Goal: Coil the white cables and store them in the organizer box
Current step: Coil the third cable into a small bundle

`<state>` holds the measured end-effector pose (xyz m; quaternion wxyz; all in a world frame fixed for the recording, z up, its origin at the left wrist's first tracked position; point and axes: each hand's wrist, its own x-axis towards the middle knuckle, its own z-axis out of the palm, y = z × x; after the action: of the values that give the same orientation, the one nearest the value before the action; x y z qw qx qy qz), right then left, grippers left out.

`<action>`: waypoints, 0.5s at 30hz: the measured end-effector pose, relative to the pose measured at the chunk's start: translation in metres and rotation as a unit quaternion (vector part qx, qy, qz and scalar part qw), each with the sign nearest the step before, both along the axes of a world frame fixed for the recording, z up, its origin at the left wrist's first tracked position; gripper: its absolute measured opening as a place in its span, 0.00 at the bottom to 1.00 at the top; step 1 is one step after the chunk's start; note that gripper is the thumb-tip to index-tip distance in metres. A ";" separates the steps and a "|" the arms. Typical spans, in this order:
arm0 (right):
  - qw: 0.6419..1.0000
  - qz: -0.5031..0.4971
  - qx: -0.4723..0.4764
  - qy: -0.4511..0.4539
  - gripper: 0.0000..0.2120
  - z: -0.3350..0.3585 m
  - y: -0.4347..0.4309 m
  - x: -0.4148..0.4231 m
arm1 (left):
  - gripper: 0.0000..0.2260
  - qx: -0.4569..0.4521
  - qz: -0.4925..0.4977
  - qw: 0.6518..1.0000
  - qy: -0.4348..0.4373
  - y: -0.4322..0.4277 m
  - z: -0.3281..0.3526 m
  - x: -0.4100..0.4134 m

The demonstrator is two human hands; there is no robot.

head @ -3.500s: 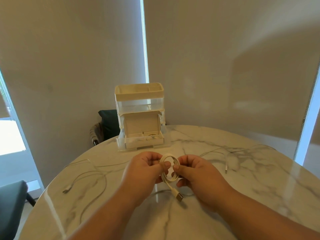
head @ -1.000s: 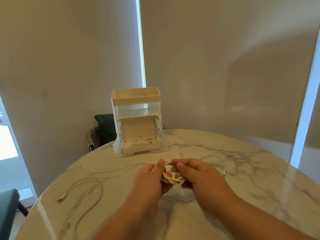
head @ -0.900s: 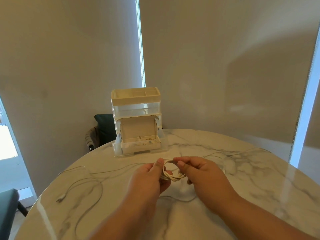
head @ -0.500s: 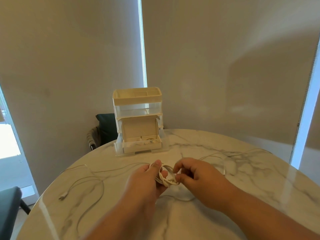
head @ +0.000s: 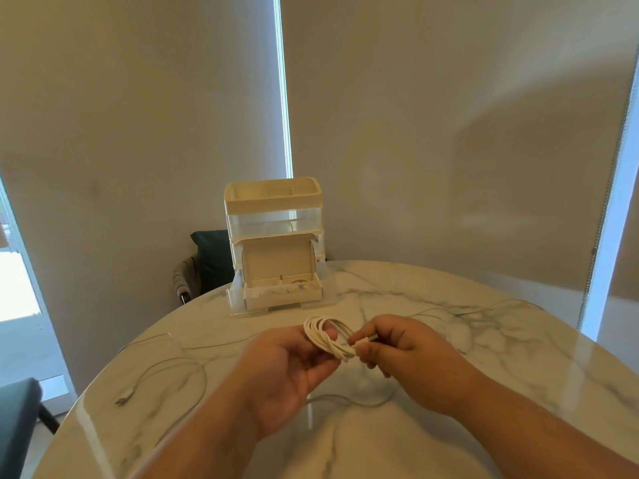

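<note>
A small coil of white cable is held above the marble table. My left hand grips the coil's left side with fingers curled round its loops. My right hand pinches the cable's plug end at the coil's right side. The cream organizer box stands at the table's far edge, its lowest drawer pulled out with its lid flipped up. A loose white cable lies spread on the table's left. Another loose cable trails at the right.
A dark chair stands behind the table beside the box. A second dark seat shows at the lower left. Blinds cover the windows behind.
The flat ring of cable from earlier is now wound into a tighter bundle. My right hand shifted from the coil's rim to pinching the plug end. My left hand turned palm-up.
</note>
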<state>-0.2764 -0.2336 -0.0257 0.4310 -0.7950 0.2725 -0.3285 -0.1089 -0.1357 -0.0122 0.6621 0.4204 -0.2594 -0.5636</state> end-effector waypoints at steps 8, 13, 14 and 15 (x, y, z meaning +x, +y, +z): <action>0.998 -0.022 0.027 -0.046 0.09 -0.003 0.001 0.002 | 0.08 0.025 0.062 0.940 -0.336 0.002 -0.003 0.007; 0.995 -0.075 -0.046 -0.043 0.11 -0.002 -0.001 0.001 | 0.07 0.032 0.097 0.891 -0.443 0.002 0.000 0.012; 0.994 -0.080 -0.053 -0.046 0.10 -0.002 0.000 0.002 | 0.05 0.036 0.104 0.876 -0.469 0.002 -0.001 0.012; 0.993 -0.085 -0.063 -0.046 0.09 -0.004 0.000 0.002 | 0.03 0.038 0.112 0.864 -0.489 0.002 -0.001 0.013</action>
<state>-0.2744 -0.2336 -0.0294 0.3629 -0.7788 0.2977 -0.4161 -0.0960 -0.1335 -0.0133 0.4922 0.6933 -0.4793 -0.2176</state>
